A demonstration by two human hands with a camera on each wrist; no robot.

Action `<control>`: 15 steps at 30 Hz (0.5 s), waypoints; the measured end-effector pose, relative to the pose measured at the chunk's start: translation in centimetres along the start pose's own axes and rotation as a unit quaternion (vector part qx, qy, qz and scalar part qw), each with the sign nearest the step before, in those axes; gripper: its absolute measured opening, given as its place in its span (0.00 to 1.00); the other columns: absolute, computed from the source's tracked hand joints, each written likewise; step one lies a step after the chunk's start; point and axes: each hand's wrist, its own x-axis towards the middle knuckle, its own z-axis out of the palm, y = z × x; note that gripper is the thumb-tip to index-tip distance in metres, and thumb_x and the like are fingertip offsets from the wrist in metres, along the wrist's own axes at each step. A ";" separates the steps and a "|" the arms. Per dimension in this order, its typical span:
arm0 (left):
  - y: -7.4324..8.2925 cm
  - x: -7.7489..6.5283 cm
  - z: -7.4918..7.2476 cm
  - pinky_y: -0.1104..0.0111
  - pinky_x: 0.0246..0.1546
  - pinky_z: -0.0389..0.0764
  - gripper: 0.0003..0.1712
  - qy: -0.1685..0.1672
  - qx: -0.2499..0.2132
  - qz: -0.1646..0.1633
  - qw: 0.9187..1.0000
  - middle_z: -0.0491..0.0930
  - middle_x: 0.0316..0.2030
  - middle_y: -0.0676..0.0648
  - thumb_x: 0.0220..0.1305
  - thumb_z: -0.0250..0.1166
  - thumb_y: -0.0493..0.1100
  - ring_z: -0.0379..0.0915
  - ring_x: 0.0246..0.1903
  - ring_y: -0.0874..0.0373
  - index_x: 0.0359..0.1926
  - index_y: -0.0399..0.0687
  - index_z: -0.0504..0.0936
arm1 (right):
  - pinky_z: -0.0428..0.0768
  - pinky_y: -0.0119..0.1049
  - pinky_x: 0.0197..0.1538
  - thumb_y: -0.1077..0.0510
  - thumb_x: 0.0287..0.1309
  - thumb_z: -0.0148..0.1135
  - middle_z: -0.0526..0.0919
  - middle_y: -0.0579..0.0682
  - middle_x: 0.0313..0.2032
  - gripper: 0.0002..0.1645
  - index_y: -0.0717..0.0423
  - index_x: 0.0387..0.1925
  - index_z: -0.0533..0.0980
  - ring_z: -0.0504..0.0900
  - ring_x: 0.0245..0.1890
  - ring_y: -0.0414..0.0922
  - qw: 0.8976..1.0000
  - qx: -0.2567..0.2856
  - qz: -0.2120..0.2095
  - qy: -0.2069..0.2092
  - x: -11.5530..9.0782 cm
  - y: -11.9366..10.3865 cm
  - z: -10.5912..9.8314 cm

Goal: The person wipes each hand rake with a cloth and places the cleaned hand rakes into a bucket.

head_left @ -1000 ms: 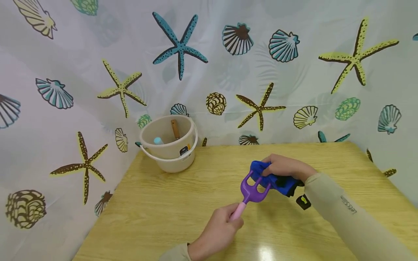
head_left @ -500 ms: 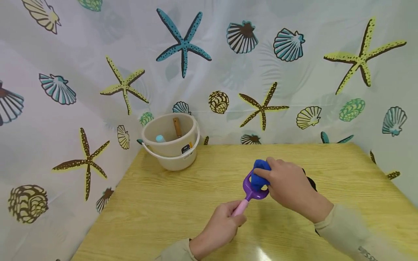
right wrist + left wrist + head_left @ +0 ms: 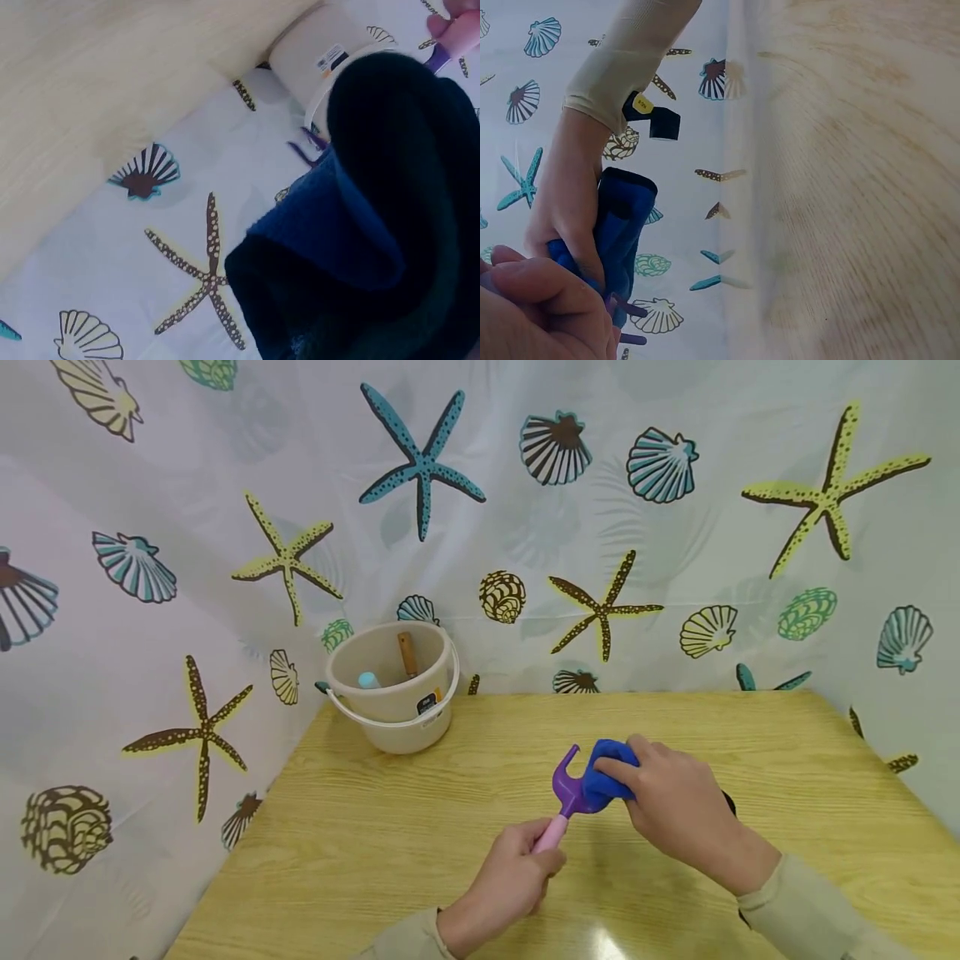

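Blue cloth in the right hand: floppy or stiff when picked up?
Probably floppy: the blue cloth bunches under the right hand and wraps the purple rake. Likely light, since fingers alone hold it. Its knit-looking surface in the right wrist view suggests decent grip.

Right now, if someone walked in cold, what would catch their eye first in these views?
Mid-table, the right hand presses a blue cloth onto the purple head of a toy rake, while the left hand grips its pink handle. Behind them, a beige bucket with tools inside stands at the table's back left corner, before a curtain printed with starfish and shells.
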 end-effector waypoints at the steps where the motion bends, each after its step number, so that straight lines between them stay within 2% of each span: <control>1: 0.0 0.0 0.0 0.74 0.10 0.56 0.26 0.001 -0.002 -0.003 1.000 0.66 0.20 0.52 0.65 0.57 0.36 0.54 0.11 0.63 0.64 0.42 0.75 | 0.86 0.47 0.31 0.61 0.44 0.78 0.80 0.56 0.38 0.25 0.47 0.48 0.86 0.81 0.29 0.49 1.000 0.004 -0.001 0.002 -0.2 -0.1 0.1; 5: 0.2 0.4 -0.1 0.74 0.10 0.56 0.28 0.014 -0.017 -0.009 1.000 0.66 0.20 0.52 0.67 0.57 0.37 0.53 0.10 0.62 0.68 0.41 0.71 | 0.87 0.46 0.33 0.61 0.42 0.78 0.82 0.55 0.41 0.26 0.44 0.48 0.85 0.84 0.32 0.49 0.999 0.045 -0.027 0.002 -0.8 -1.3 0.0; 9: 0.6 0.9 -0.3 0.74 0.10 0.56 0.29 0.029 -0.026 0.000 0.999 0.66 0.19 0.52 0.69 0.56 0.38 0.53 0.10 0.62 0.70 0.42 0.68 | 0.86 0.44 0.35 0.60 0.43 0.78 0.83 0.52 0.42 0.25 0.40 0.47 0.85 0.84 0.34 0.47 0.997 0.066 -0.038 0.002 -0.9 -2.6 0.1; 15: 1.1 1.0 -0.5 0.73 0.09 0.56 0.28 0.031 -0.022 0.014 0.999 0.66 0.20 0.51 0.71 0.56 0.39 0.54 0.10 0.62 0.70 0.42 0.68 | 0.83 0.40 0.29 0.61 0.47 0.75 0.81 0.50 0.40 0.24 0.41 0.48 0.85 0.82 0.34 0.45 0.995 0.100 0.023 0.003 0.0 -2.0 -0.1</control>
